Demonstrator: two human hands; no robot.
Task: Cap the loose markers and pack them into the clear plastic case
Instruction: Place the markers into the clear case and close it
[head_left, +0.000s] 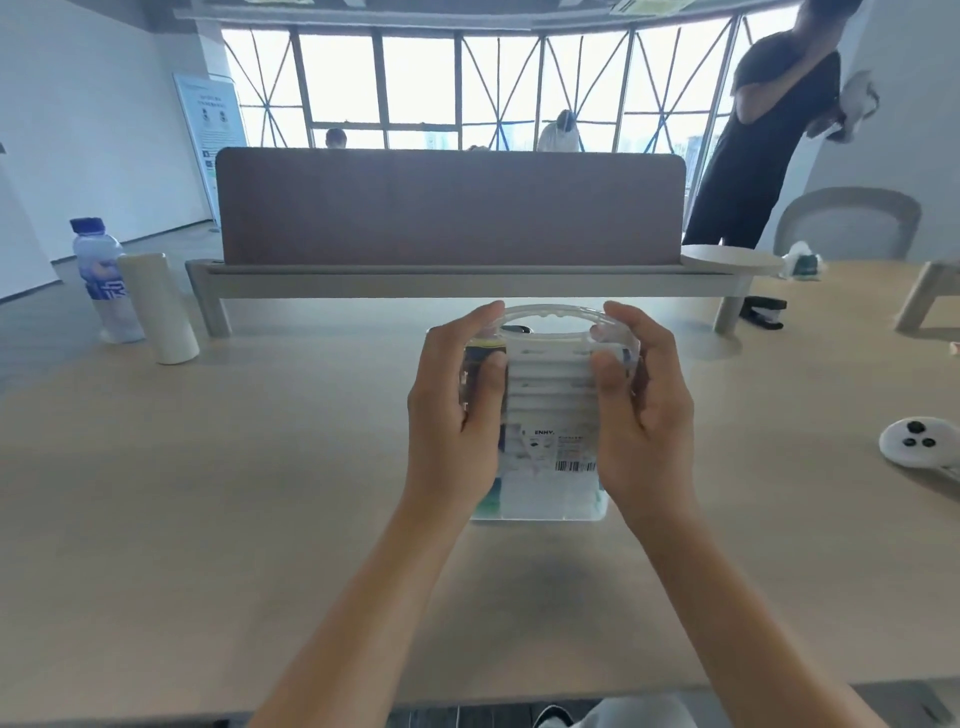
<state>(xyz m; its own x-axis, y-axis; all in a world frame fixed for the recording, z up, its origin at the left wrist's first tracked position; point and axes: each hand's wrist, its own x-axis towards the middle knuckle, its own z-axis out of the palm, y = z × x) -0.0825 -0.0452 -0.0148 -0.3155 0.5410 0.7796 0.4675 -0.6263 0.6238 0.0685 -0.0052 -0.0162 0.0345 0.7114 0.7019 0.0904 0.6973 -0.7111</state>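
Observation:
The clear plastic case (549, 395) stands on the table in front of me, with its curved carry handle at the far end and a barcode label on its near face. Rows of white markers (548, 382) show through its wall. My left hand (457, 410) grips the case's left side, thumb on top and fingers curled round the edge. My right hand (641, 410) grips the right side the same way. No loose marker lies on the table in view.
A water bottle (104, 280) and a white cylinder (158, 306) stand at the far left. A desk divider (452, 208) on a raised shelf runs behind the case. A white controller (922, 441) lies at the right. A person stands at the back right.

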